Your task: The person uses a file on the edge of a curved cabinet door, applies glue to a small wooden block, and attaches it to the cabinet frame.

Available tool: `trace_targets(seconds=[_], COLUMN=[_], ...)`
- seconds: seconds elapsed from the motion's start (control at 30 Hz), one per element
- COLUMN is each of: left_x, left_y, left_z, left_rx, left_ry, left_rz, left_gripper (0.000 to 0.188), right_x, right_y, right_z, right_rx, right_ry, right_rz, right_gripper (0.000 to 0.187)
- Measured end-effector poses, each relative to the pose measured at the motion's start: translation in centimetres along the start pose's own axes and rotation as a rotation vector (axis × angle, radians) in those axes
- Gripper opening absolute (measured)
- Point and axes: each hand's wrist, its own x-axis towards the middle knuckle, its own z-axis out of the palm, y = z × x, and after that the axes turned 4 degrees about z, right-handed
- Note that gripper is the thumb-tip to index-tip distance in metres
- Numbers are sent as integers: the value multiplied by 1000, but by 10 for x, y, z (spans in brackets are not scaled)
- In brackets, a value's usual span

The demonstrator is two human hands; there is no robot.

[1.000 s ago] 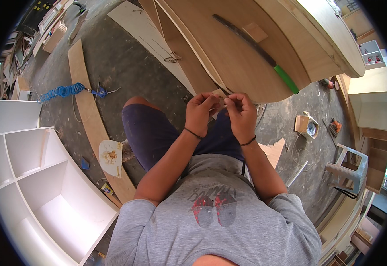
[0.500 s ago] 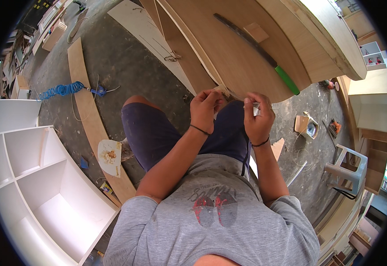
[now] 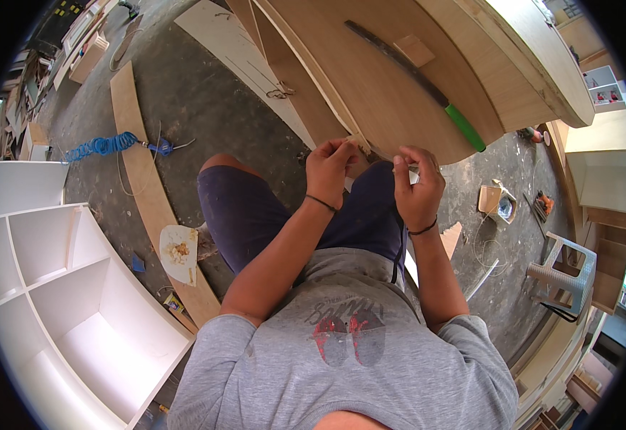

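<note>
My left hand is closed in a pinch at the near corner of a curved wooden panel, above my lap. A small pale scrap or edge strip shows at its fingertips, too small and blurred to name. A short way to the right, my right hand is also closed, thumb against fingers; what it pinches, if anything, I cannot make out. On the panel lies a long dark file with a green handle. Beside its blade rests a small square wood block.
White open shelving stands at the left. Nearby lie a long plywood strip, a coiled blue air hose and a white glue-stained scrap. To the right are a grey plastic stool and a cut-open container.
My left hand has shifted slightly up toward the panel's corner. My right hand stays nearly in place, and the file has not moved.
</note>
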Motion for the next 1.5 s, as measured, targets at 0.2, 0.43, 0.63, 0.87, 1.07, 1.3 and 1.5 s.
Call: trace_targets(seconds=[0.2,0.43,0.63,0.87,1.07,1.3,1.5], left_x=[1,-2,4,4,5,4,4], left_y=[0,6,7,4,-1,2,6], left_z=[1,-3,-8,-4,-3,-3,-3], left_rx=[28,119,292,340,329,449,514], left_ry=[-6,-71,-161,-138,-80,-63,-72], left_rz=[17,53,152,257,353,432,442], left_gripper=[7,8,15,18,17,16,14], right_x=[2,3,4,3,2,1,1], right_y=[1,3,4,3,6,5,6], right_z=[0,-1,1,1,2,2,2], right_rx=[21,50,49,48,44,34,31], right_ry=[0,2,9,9,3,2,9], right_rz=[21,43,42,43,33,36,31], right_gripper=[13,12,13,13,14,14,14])
